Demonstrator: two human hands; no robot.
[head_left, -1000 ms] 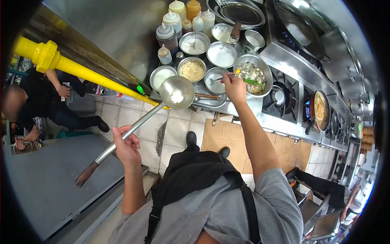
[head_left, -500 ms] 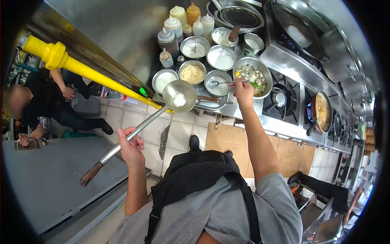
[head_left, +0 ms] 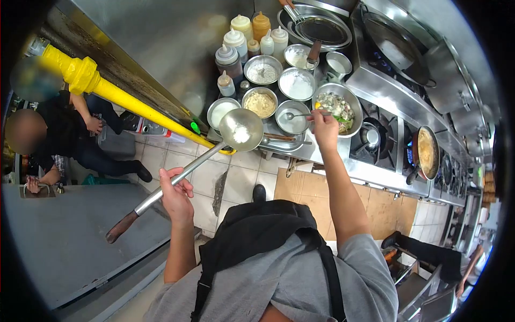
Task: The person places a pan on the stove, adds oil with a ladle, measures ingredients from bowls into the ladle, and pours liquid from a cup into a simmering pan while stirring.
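My left hand (head_left: 177,198) is closed around the long metal handle of a ladle (head_left: 256,140), which has a dark wooden grip end. A small heap of white powder (head_left: 241,134) lies in the ladle's round bowl. With fingers pinched, my right hand (head_left: 325,130) holds a metal spoon (head_left: 303,115) by its handle. The spoon's tip is inside a round metal container of white powder (head_left: 292,125). Just beyond that hand, a larger metal bowl (head_left: 356,104) holds a pale chopped mixture with an egg yolk and something green.
Metal containers of powders, including a tan one (head_left: 259,105), crowd the counter before several squeeze bottles (head_left: 235,43). A stove (head_left: 390,140) carries a pan of bubbling food (head_left: 427,153) at right. A yellow pipe (head_left: 129,107) crosses the left side, with a seated person (head_left: 59,123) beyond.
The view has shifted slightly, so the counter appears a little lower and further right. Both hands keep their holds, and the spoon's tip stays in the same container.
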